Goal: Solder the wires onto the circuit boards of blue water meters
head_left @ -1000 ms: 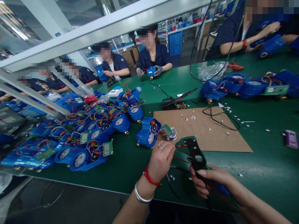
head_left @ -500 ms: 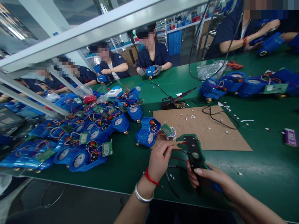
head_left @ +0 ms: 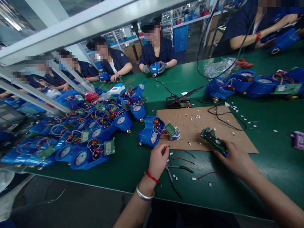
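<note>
My left hand (head_left: 159, 160) is closed in a pinch beside the blue water meter (head_left: 152, 134); a bit of thin wire (head_left: 169, 146) shows at its fingertips. From that meter, wires lead to a green circuit board (head_left: 170, 129) beside a solder spool (head_left: 175, 135). My right hand (head_left: 229, 155) is wrapped round the handle of a green and black wire stripper (head_left: 212, 139), held low over the cardboard sheet (head_left: 237, 141). Pliers (head_left: 174, 177) lie spread near my left hand, next to short red leads with white connectors (head_left: 194, 179).
Many wired blue meters (head_left: 80, 161) crowd the left of the green table (head_left: 249, 190). A soldering iron in its stand (head_left: 178, 102) is behind the cardboard. More meters (head_left: 258, 85) stand at the right back, near a purple can (head_left: 298, 139). Co-workers sit across the table.
My right hand has moved the wire stripper right and away from my left hand, lowering it towards the cardboard and tilting it. The pliers and red leads now show. My left hand stays pinched.
</note>
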{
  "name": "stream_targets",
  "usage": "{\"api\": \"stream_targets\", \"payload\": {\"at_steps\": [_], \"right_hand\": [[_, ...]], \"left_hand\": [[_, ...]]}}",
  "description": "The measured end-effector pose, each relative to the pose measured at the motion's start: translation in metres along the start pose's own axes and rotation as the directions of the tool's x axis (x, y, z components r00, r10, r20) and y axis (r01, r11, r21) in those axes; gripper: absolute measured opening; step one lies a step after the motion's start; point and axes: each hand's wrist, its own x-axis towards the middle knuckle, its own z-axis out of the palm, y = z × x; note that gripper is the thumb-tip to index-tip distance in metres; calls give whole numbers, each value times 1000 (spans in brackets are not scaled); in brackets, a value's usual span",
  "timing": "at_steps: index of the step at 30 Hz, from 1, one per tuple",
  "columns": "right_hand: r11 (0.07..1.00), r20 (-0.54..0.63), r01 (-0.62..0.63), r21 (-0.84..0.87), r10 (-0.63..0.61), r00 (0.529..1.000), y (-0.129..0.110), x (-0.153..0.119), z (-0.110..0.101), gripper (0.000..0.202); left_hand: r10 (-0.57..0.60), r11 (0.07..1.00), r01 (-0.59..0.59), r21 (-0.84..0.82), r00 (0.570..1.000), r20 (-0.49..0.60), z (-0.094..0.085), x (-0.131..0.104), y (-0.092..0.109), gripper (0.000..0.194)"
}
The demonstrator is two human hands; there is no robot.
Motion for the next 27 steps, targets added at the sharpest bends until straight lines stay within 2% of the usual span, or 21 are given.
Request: {"api": "stream_targets", "payload": {"at_steps": [4,7,9,11,14,17,20,22,27], "right_hand": [[978,-61,-40,-204,28,998,22,9,5,63],[981,-165,22,-191,-54,985,15,10,1,69],[986,-239,126,-105,-148,960,-6,11,-5,66],[961,-265,276,26,-260,929,-36,16,-11,58],[837,-233,483,259,-431,872,-85,34,-13,50],[719,-257,596,357,-538,803,-120,62,-2,45],[656,-254,664,359,-616,746,-135,85,17,43],[657,-243,657,370,-615,750,-137,92,30,42],[670,-208,565,481,-539,816,-133,85,48,42]], "left_hand": [[5,999,-5,-35,1000,-7,3,1,-4,15],[18,998,-19,-67,1000,-12,4,3,-2,16],[20,996,-21,-89,1000,-8,5,3,0,15],[21,994,-22,-108,1000,-12,7,4,2,15],[21,993,-22,-117,1000,-15,9,3,6,14],[12,992,-14,-125,1000,-11,8,1,9,14],[-8,990,7,-141,1000,-6,5,0,9,15],[-24,988,23,-150,1000,-3,4,0,7,15],[-60,977,58,-205,998,-3,5,2,4,17]]}}
